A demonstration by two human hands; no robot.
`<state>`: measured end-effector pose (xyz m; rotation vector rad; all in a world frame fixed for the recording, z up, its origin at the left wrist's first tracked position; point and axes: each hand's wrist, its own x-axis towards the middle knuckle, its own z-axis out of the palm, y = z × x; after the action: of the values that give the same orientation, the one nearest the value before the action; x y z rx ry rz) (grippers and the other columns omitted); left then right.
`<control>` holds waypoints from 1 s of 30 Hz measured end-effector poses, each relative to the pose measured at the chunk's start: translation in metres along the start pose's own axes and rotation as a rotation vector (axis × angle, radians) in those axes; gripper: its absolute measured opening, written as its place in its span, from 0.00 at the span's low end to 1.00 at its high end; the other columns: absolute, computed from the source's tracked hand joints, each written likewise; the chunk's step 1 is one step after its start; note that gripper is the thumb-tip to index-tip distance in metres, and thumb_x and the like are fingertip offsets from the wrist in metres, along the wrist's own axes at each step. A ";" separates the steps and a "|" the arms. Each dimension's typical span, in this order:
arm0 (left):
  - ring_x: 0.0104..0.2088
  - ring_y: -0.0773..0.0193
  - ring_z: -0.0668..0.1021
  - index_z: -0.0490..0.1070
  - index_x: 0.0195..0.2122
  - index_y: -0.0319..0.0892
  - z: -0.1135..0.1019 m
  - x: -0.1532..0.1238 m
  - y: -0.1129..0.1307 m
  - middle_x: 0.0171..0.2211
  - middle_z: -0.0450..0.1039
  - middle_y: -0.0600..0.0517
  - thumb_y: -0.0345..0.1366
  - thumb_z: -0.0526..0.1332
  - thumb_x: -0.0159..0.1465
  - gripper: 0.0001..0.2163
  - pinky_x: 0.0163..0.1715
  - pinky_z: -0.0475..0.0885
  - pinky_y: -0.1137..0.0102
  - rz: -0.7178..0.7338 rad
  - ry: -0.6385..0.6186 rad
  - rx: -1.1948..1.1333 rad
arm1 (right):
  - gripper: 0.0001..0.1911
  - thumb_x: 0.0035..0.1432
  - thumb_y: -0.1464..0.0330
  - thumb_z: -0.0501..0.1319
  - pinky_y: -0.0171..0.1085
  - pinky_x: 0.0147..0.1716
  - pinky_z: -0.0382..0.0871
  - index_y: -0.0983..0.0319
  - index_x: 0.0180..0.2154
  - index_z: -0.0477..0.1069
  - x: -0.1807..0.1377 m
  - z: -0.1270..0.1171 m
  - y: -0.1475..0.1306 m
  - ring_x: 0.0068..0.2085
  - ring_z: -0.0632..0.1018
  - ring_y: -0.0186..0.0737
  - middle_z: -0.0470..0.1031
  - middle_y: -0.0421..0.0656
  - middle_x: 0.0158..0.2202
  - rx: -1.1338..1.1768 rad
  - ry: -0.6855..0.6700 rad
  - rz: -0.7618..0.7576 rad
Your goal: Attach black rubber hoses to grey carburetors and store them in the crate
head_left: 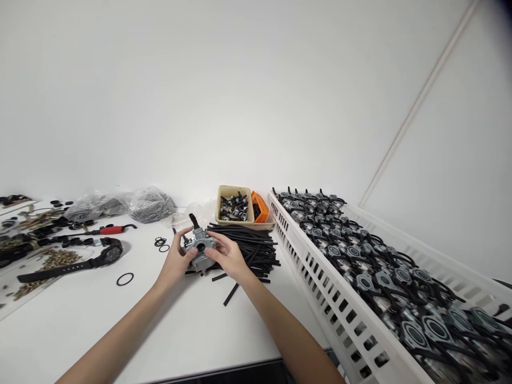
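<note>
A grey metal carburetor (203,260) with a black rubber cap on top is held upright just over the white table. My left hand (176,257) grips its left side, the thumb pressed on the front near the round bore. From the right, my right hand (230,256) closes on the body, its thumb also at the front and its fingers along the upper side. Behind and to the right of the carburetor lies a pile of black rubber hoses (252,248). Several black O-rings (161,242) rest left of my left hand.
A white crate (304,261) full of carburetors stands at right. Small parts fill a cream bin (219,210) beside an orange basket (261,205). Leftward are a larger O-ring (125,279), a wristwatch (110,255), a red-handled tool (112,230), brass fittings (60,260) and plastic-bagged parts (150,205).
</note>
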<state>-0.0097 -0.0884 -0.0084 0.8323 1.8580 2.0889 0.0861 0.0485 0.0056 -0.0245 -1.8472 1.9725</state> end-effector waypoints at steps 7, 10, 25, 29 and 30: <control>0.42 0.47 0.79 0.57 0.63 0.44 0.015 0.001 -0.008 0.47 0.74 0.41 0.68 0.59 0.48 0.47 0.41 0.74 0.56 -0.001 -0.121 -0.240 | 0.27 0.42 0.57 0.73 0.45 0.54 0.68 0.60 0.45 0.78 -0.006 -0.002 -0.019 0.48 0.79 0.48 0.81 0.46 0.45 0.163 0.097 -0.070; 0.49 0.45 0.77 0.54 0.65 0.47 0.020 -0.003 -0.013 0.53 0.72 0.41 0.66 0.63 0.46 0.49 0.46 0.73 0.55 -0.023 -0.207 -0.306 | 0.25 0.44 0.55 0.72 0.44 0.50 0.70 0.59 0.44 0.78 -0.010 0.001 -0.021 0.46 0.79 0.48 0.81 0.45 0.43 0.205 0.073 -0.078; 0.30 0.57 0.82 0.66 0.56 0.43 0.025 -0.022 0.013 0.36 0.80 0.46 0.49 0.57 0.64 0.23 0.28 0.78 0.65 -0.458 -0.136 -0.847 | 0.18 0.60 0.55 0.59 0.42 0.52 0.69 0.59 0.42 0.78 -0.006 -0.002 -0.008 0.50 0.76 0.44 0.78 0.46 0.47 -0.476 0.071 -0.288; 0.25 0.56 0.80 0.71 0.47 0.36 0.022 -0.017 0.028 0.33 0.79 0.42 0.48 0.46 0.69 0.22 0.20 0.76 0.67 -0.426 0.078 -0.754 | 0.14 0.64 0.62 0.58 0.40 0.50 0.68 0.59 0.48 0.74 0.000 -0.022 -0.013 0.48 0.77 0.41 0.79 0.44 0.46 -0.750 0.280 -0.332; 0.25 0.56 0.80 0.71 0.45 0.36 0.019 -0.015 0.031 0.33 0.79 0.41 0.48 0.46 0.69 0.22 0.19 0.75 0.68 -0.405 0.121 -0.749 | 0.13 0.64 0.64 0.57 0.40 0.50 0.67 0.58 0.47 0.75 0.001 -0.028 -0.014 0.48 0.76 0.41 0.79 0.44 0.45 -0.896 0.331 -0.299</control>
<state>0.0194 -0.0855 0.0186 0.1349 1.0035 2.3040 0.0980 0.0757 0.0161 -0.3005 -2.1757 0.7751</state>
